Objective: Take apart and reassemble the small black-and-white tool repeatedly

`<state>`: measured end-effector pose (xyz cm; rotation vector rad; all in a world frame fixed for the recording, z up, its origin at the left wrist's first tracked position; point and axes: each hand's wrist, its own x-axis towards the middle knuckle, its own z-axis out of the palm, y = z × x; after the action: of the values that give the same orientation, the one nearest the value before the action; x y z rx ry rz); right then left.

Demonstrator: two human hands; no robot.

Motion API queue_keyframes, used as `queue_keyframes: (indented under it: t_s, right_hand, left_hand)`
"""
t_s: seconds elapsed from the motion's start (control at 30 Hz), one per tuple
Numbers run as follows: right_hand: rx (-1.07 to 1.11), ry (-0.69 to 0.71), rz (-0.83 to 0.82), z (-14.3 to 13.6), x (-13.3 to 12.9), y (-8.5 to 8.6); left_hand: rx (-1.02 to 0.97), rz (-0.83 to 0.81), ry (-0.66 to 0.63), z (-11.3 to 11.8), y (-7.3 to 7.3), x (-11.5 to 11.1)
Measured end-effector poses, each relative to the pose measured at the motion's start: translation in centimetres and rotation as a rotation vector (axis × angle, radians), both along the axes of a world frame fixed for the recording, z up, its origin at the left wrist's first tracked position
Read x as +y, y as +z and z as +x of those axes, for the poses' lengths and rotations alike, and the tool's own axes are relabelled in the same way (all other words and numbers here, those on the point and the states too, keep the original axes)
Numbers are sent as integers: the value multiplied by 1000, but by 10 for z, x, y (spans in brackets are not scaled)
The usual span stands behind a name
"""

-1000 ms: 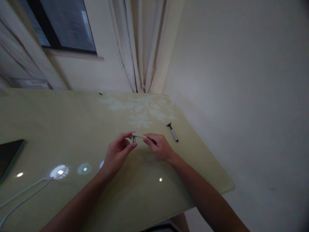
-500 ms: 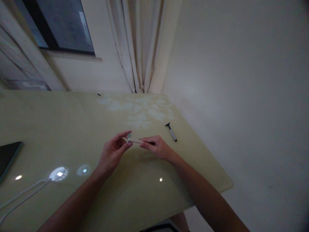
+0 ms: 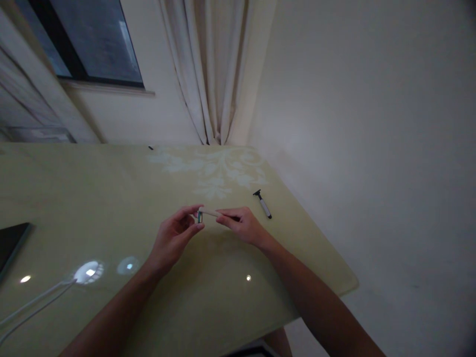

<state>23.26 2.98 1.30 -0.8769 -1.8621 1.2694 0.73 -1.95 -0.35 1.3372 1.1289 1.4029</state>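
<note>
My left hand pinches what looks like a small razor cartridge upright between thumb and fingertips. My right hand is closed around a slim pale stick with a dark part inside the grip. The far end of the stick meets the upper part of the cartridge; I cannot tell whether the two are joined. Beyond my right hand a razor with a grey handle and a black head lies on the table, untouched.
The glossy pale-green table has its right edge beside a wall. A dark flat object sits at the left, white cables at the lower left. A tiny black piece lies near the back edge, before a curtain.
The stick's far end has risen from the lower part of the cartridge to its upper part. Both hands keep their holds in nearly the same place.
</note>
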Motion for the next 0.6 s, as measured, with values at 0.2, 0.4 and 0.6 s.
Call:
queue_keyframes:
  t_s: [0.2,0.4,0.6]
  right_hand:
    - [-28,118,-92,4,4,-1]
    - [-59,209,-111,4,5,-4]
    - [-53,26,-12,2,5,-3]
  left_hand:
    - [24,4,-48,-1,-1,0]
    - [10,-9,-27,-3,-4,2]
    - [33,-26,-35,-3,-3,1]
